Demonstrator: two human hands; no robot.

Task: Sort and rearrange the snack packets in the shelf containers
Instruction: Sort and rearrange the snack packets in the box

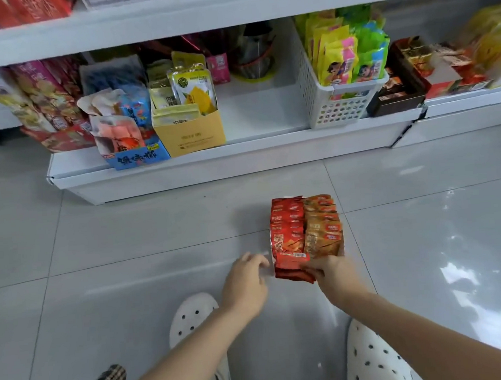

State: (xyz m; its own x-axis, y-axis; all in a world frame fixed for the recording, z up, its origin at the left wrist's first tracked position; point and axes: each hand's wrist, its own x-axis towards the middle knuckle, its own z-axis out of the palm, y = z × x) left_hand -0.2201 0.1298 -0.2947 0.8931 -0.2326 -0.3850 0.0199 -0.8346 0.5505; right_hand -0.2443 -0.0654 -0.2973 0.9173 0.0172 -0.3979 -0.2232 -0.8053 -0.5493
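On the grey tiled floor point(127, 228), in front of the low white shelf point(241, 158), stands a block of snack packets in two rows: red packets point(287, 225) on the left side and orange-brown packets point(323, 226) on the right side, touching each other. They seem to sit in a container, but its walls are almost hidden, so I cannot tell its kind.

The right hand point(333, 270) grasps the nearest red packet at the front end of the rows, with the fingers curled around its lower edge. The left hand point(245, 282) is just beside the left front corner of the block; its fingers are relaxed and hold nothing, and the fingertips are near the edge, but I cannot tell if they touch it.

On the shelf, a yellow cardboard box point(192, 131) holds yellow packets, and a blue box point(140, 159) with pink and white packets stands to its left. A white basket point(341, 106) with yellow and green packets stands further right, with a bare part of the shelf between it and the yellow box. A dark brown box point(397, 102) stands just beside the basket.

Two white shoes point(193, 315) with holes are visible near the arms.
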